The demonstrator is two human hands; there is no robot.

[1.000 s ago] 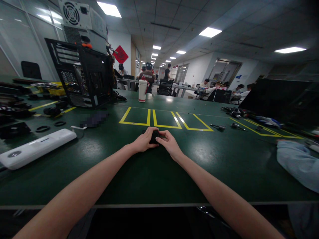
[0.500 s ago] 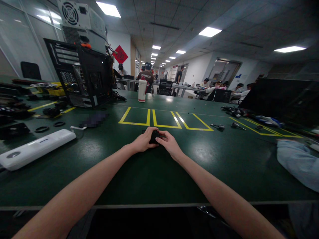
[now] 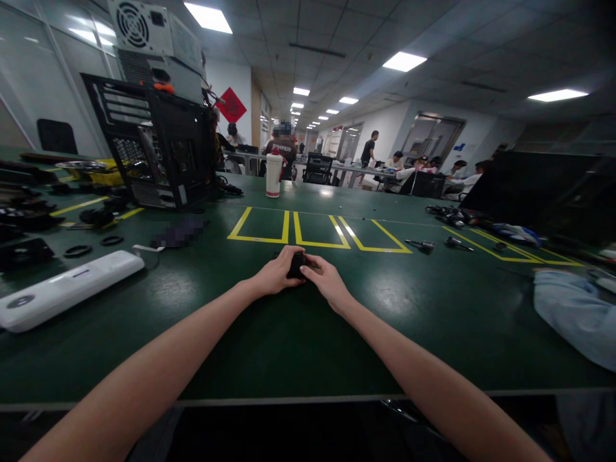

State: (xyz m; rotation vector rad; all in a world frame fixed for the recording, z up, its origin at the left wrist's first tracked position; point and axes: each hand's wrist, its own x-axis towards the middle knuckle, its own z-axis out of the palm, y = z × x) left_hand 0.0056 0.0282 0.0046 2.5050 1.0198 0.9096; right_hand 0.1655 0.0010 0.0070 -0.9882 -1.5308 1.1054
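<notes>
A small black block-shaped part (image 3: 296,265) sits between my hands, low over the green table (image 3: 298,346). My left hand (image 3: 280,272) is closed around its left side, with the thumb at the near edge. From the right, my right hand (image 3: 326,277) pinches the same part with thumb and fingertips. The fingers cover much of it, so its exact kind cannot be made out. Just beyond the hands, yellow tape outlines (image 3: 321,244) mark the tabletop.
A black computer case (image 3: 163,147) with metal power supplies (image 3: 158,32) on top stands at the left. A white power strip (image 3: 72,289) lies nearer. A white cup (image 3: 273,176) is at the back. Screwdriver-like tools (image 3: 423,246) lie right. A co-worker's denim sleeve (image 3: 572,308) rests far right.
Both hands keep their hold on the black part, with hardly any movement. In the background, a standing person has walked to the right.
</notes>
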